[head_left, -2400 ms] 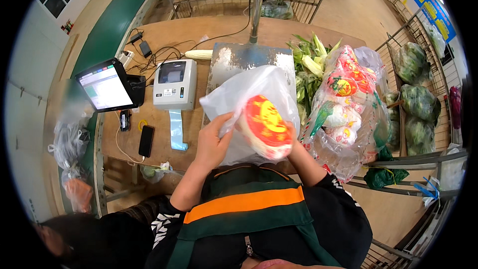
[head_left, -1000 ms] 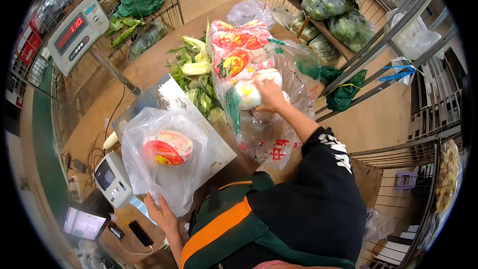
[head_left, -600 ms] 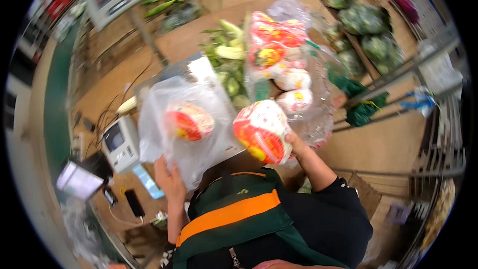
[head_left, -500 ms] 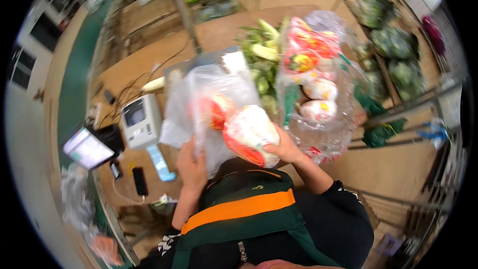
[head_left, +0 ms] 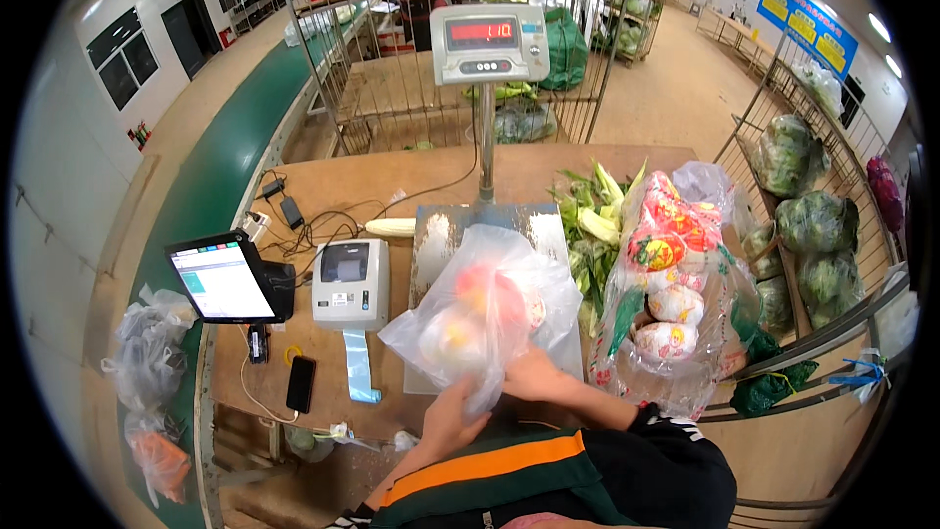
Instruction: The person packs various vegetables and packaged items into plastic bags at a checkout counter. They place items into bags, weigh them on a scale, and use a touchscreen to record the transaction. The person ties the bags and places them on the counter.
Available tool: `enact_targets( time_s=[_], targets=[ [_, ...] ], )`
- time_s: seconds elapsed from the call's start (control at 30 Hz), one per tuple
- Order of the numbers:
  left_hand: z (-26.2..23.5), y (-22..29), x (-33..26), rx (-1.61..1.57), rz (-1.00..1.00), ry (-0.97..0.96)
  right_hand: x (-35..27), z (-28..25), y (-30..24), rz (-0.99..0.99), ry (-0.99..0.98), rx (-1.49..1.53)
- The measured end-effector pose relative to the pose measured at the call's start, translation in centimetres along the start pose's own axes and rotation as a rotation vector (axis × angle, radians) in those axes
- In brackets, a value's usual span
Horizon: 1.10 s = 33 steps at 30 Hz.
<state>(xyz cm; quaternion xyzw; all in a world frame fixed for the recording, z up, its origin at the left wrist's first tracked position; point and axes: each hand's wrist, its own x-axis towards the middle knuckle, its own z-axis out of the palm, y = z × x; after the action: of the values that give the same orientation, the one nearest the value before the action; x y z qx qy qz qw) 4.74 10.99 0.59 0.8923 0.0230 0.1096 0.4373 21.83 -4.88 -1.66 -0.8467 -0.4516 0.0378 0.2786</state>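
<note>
A clear plastic bag (head_left: pixel 548 274) lies on the metal platform (head_left: pixel 436 225) of a weighing scale, right in front of me. Through its film show several round things in red-and-white printed wrapping (head_left: pixel 490 294), blurred by the plastic; their kind cannot be made out. My left hand (head_left: pixel 453 423) pinches the gathered near edge of the bag. At the mouth of the bag, just right of the left hand, is my right hand (head_left: pixel 529 377); its fingers are hidden by the plastic. The scale's lit display (head_left: pixel 490 44) stands on a pole behind the platform.
To the right, corn ears (head_left: pixel 592 225) lie beside a large clear bag of wrapped round things (head_left: pixel 671 304). On the left are a label printer (head_left: pixel 351 286), a screen (head_left: pixel 220 279) and a phone (head_left: pixel 301 384). Wire racks (head_left: pixel 813 318) with bagged greens stand further right.
The wrapped round thing in my right hand has gone from beside the bag to the bag's mouth or inside it. The bag now rests on the platform. My view has tilted up.
</note>
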Motion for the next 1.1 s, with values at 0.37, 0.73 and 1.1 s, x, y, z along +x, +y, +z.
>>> enact_targets(
  time_s=[0.37, 0.73, 1.1],
  targets=[
    [0.6, -2.3, -4.2, 0.257, -0.197, 0.206, 27.1, -24.4, 11.6, -0.179, 0.624, -0.529],
    [1.5, -1.9, -4.8, -0.005, -0.290, 0.005, 35.4, -25.8, 13.0, -0.123, 0.869, -0.883],
    [-0.1, -2.2, -1.4, 0.044, -0.193, -0.113, 34.2, -26.5, 13.3, -0.100, 0.719, -0.595]
  ],
)
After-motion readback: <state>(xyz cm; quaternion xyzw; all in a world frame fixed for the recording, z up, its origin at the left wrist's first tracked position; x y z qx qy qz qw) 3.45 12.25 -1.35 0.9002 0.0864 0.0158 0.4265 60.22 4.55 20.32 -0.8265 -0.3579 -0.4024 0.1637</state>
